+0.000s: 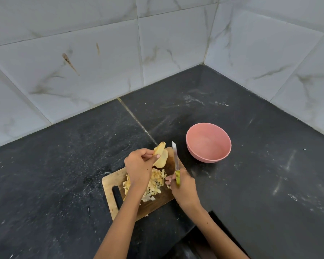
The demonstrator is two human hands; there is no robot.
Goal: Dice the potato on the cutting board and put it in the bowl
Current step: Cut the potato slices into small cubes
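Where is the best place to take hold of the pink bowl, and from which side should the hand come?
Take the pink bowl by its rim at the near-left edge, coming from above on the cutting board side. It stands upright, open and empty, so a thumb can go inside the thin rim. The smooth, rounded wall probably gives a poorer grip. Both hands are busy now.

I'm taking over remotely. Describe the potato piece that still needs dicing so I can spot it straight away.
Find the wooden cutting board on the black counter, left of the pink bowl. At its far end, the left hand pinches pale yellow potato slices, lifted above the pile of diced potato. They are the only large uncut pieces; everything else is small cubes.
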